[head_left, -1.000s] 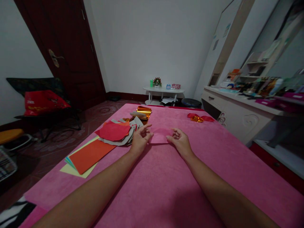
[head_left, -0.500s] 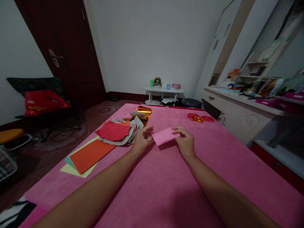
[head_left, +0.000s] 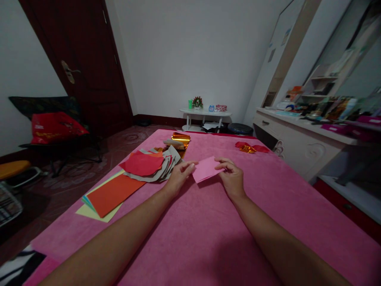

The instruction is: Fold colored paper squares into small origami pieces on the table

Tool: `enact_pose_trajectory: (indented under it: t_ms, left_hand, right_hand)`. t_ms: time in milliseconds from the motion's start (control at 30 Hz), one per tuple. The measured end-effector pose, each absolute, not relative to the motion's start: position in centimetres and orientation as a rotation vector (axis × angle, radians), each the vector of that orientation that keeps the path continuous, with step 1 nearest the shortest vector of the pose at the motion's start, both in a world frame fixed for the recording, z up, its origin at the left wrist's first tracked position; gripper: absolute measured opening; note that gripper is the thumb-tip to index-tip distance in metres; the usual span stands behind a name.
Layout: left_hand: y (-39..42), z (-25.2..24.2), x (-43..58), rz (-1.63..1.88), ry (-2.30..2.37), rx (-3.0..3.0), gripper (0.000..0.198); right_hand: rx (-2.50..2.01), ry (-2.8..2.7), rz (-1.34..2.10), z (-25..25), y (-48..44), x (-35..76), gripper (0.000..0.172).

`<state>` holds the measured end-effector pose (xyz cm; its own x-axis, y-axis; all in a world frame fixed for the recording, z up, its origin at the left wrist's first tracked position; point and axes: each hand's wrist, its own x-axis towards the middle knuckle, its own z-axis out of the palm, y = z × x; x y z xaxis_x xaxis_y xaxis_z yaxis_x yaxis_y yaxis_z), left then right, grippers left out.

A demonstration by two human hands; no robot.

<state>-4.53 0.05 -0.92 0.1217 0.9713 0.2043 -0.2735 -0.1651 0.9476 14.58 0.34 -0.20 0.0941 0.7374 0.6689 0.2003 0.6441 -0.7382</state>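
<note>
My right hand point(head_left: 233, 177) grasps the folded pink paper point(head_left: 205, 170) by its right edge at frame centre; my left hand point(head_left: 179, 174) pinches its left corner. Left of centre, the red sheet point(head_left: 143, 164) lies on grey-backed pieces point(head_left: 162, 173), beside the orange paper point(head_left: 114, 195).

Your right hand point(head_left: 232, 176) hides one end of the folded pink paper point(head_left: 204, 168), and your left hand point(head_left: 180, 174) covers its left corner. The bottom edge cuts off your forearms point(head_left: 125, 234). You cannot see the far end of the orange sheet point(head_left: 116, 195) under the cutout stack point(head_left: 143, 163). The left edge crops the yellow stool point(head_left: 13, 169); the small things point(head_left: 336, 110) on the dresser point(head_left: 297, 129) blur together
</note>
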Motion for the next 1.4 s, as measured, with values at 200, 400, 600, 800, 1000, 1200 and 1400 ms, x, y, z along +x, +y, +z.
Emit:
enact_pose_trajectory:
  t_ms: [200, 400, 600, 800, 1000, 1200, 1400]
  left_hand:
    - [0.8, -1.3, -4.9, 1.474, 0.99, 1.346, 0.027]
    - [-0.6, -0.1, -4.1, 1.369, 0.906, 1.58, 0.044]
    - [-0.6, -0.2, -4.1, 1.327, 0.859, 1.377, 0.065]
    - [-0.1, -0.6, -3.9, 1.383, 0.983, 1.366, 0.028]
    - [-0.1, -0.3, -4.1, 1.406, 1.11, 1.643, 0.022]
    - [-1.3, 0.6, -3.4, 1.424, 1.169, 1.861, 0.032]
    - [-1.3, 0.4, -3.7, 1.445, 1.345, 1.967, 0.044]
  right_hand:
    - [-0.913, -1.141, 0.804, -0.9, 1.0, 14.9, 0.031]
    - [-0.959, -1.156, 1.029, -1.1, 1.2, 14.9, 0.036]
    - [-0.991, -1.336, 0.894, -0.8, 0.5, 14.2, 0.021]
    - [-0.997, -1.413, 0.834, 0.2, -0.3, 13.7, 0.016]
    - [-1.037, -1.643, 0.807, 1.4, 0.0, 14.3, 0.014]
    - [-1.023, -1.891, 0.712, 2.3, -0.6, 13.2, 0.014]
    - [-1.011, -1.919, 0.667, 2.1, -1.7, 11.8, 0.017]
